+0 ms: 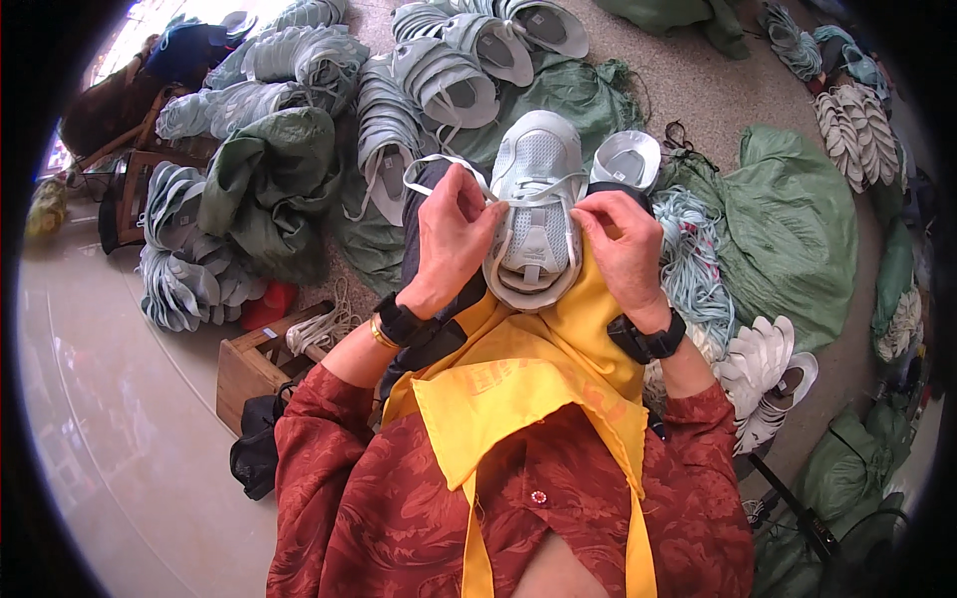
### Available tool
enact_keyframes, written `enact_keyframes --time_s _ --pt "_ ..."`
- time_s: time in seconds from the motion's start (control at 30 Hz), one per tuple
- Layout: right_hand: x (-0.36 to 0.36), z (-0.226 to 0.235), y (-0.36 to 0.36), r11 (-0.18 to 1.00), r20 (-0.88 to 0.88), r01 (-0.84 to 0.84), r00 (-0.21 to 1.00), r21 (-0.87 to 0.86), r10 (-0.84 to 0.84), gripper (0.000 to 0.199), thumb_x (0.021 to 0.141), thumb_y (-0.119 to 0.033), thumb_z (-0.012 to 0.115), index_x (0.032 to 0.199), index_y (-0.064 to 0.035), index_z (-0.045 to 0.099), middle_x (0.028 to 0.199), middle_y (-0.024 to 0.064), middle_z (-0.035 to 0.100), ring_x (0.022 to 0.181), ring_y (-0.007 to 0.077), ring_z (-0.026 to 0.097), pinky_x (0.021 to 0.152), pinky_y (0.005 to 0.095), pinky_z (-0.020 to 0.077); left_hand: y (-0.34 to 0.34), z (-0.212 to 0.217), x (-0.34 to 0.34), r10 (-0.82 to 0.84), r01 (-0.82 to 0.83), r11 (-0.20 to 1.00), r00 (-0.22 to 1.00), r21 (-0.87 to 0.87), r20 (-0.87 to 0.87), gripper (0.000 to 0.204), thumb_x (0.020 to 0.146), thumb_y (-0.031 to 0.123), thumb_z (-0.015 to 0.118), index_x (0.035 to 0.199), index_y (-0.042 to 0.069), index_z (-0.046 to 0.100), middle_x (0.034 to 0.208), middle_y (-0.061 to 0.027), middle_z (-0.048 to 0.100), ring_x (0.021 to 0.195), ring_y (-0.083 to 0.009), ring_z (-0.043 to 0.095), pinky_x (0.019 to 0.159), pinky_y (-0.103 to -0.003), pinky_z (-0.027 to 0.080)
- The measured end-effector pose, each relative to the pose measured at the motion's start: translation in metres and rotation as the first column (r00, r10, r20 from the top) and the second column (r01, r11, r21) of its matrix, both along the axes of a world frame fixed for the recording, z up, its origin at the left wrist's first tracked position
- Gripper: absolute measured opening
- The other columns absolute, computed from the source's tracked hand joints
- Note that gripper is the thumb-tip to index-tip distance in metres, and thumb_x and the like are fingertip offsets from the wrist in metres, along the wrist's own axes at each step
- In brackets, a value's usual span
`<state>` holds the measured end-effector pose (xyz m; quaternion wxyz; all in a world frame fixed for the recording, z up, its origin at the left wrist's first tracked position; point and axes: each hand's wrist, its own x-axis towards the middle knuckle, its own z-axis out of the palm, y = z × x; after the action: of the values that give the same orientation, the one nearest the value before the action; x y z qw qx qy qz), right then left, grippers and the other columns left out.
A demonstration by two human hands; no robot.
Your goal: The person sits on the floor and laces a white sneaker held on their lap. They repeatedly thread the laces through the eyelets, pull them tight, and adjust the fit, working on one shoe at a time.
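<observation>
A pale grey-blue sneaker (536, 214) rests on my lap, over the yellow apron (518, 389), with its toe pointing away from me. White shoelace (446, 159) runs across its upper and loops out past the left side. My left hand (457, 231) is closed in a pinch on the lace beside the eyelets. On the opposite side my right hand (622, 239) also pinches, thumb and finger together at the shoe's right edge, on the lace there; its end is hidden by the fingers. Both wrists carry black bands.
Nested stacks of pale shoe uppers (439, 75) lie ahead and left. Just right of the sneaker sits another shoe (626, 159), near a bundle of light-blue laces (690, 244). Green sacks (788, 234) spread on the right. A wooden stool (249, 364) stands at my left.
</observation>
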<state>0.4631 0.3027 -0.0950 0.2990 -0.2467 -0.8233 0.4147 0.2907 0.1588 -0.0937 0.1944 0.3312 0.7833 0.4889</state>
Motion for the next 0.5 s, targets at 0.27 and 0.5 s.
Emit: enact_keyframes --time_s 0.27,0.5 --pt "0.002 0.013 -0.001 0.998 0.161 -0.056 0.985 -0.023 0.059 0.02 0.084 -0.006 0.079 0.099 0.0025 0.068 0.089 0.0142 0.068 0.077 0.0276 0.072 0.07 0.0355 0.0582 -0.002 -0.004 0.006 -0.105 0.119 0.991 0.977 0.063 -0.188 0.018 0.086 0.0 0.075 0.094 0.002 0.059 0.08 -0.0043 0.055 0.063 -0.0129 0.054 0.061 -0.028 0.047" --pt "-0.002 0.018 -0.009 0.989 0.239 -0.061 0.971 0.136 0.027 0.018 0.083 0.002 0.069 0.101 0.0024 0.064 0.089 0.0166 0.066 0.082 0.034 0.069 0.073 0.0419 0.0566 -0.009 0.004 0.011 -0.158 0.169 0.985 0.968 0.042 -0.196 0.02 0.087 0.003 0.075 0.097 0.0 0.058 0.084 -0.0091 0.057 0.068 -0.0186 0.059 0.063 -0.032 0.049"
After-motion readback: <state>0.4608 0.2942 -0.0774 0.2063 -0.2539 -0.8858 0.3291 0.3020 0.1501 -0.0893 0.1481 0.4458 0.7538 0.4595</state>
